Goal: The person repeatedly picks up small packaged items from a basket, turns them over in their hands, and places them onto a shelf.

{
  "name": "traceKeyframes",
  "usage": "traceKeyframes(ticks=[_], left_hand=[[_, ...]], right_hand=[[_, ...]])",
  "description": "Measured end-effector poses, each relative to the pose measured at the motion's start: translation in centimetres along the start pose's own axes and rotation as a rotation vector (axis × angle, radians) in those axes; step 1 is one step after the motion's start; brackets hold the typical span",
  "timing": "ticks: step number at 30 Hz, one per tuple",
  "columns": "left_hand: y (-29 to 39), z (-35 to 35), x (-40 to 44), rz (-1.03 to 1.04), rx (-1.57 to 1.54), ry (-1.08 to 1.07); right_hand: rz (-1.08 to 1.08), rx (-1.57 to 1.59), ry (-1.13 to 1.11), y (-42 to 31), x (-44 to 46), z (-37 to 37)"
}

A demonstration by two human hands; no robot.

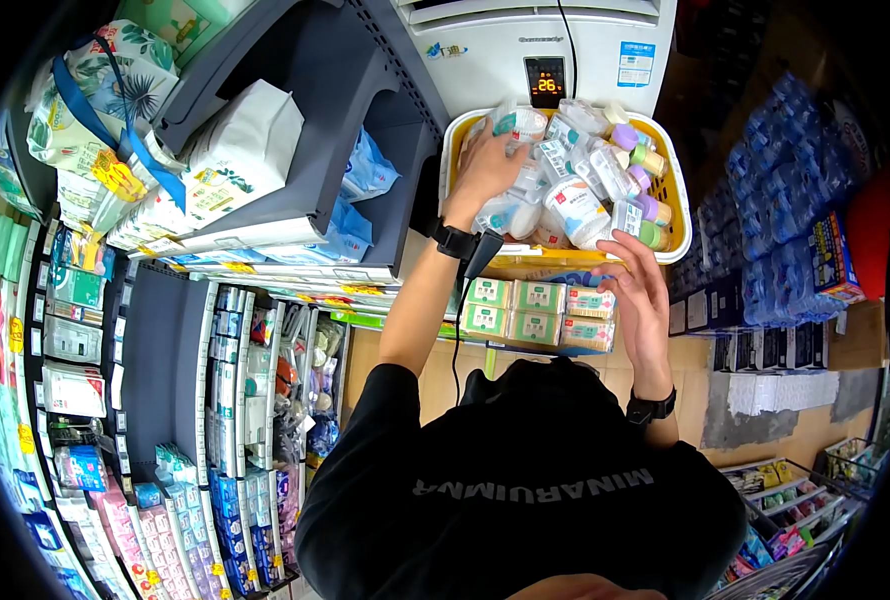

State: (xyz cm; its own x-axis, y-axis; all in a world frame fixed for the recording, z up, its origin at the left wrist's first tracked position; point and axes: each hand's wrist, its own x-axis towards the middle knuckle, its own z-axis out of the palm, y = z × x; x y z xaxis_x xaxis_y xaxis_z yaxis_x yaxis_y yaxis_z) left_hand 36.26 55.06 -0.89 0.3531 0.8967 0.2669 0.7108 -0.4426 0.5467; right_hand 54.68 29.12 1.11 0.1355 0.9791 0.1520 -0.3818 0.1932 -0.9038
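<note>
A yellow-and-white plastic basket (677, 205) is heaped with clear-wrapped packs and small tubs. My left hand (487, 165) reaches into its left side, fingers apart over the packs, touching them; part of the fingertips is hidden among them. Just beyond those fingers lies a clear pack with white and teal (521, 122). A white round tub with printing (577, 208) sits at the front middle. My right hand (637, 285) hovers by the front right rim, fingers spread, close to a small white box (626, 218). Tubs with purple and green lids (649, 160) fill the right side.
Wrapped boxes of cotton swabs (537, 312) stand below the basket's front. Behind is a white air conditioner (540, 50) with a hanging cord. A grey shelf (345, 110) with tissue packs borders the left. Stacked bottled water (785, 190) stands on the right.
</note>
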Motion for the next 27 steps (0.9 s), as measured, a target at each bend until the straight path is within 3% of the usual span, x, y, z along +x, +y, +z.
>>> traceKeyframes(ticks=[6,11,21,27], left_hand=[[0.0,-0.1,0.0,0.022,0.009,0.020],[0.0,-0.4,0.1,0.150,-0.092,0.258],[4.3,-5.1,-3.9,0.147,-0.153,0.527],[6.8,-7.3,-7.6,0.004,-0.674,0.373]], right_hand=[[-0.016,0.009,-0.012,0.2,0.1,-0.3],[-0.005,-0.001,-0.011,0.1,0.0,-0.2],[0.012,-0.012,-0.052,0.3,-0.1,-0.1],[-0.007,-0.022,-0.094,-0.2,0.4,0.3]])
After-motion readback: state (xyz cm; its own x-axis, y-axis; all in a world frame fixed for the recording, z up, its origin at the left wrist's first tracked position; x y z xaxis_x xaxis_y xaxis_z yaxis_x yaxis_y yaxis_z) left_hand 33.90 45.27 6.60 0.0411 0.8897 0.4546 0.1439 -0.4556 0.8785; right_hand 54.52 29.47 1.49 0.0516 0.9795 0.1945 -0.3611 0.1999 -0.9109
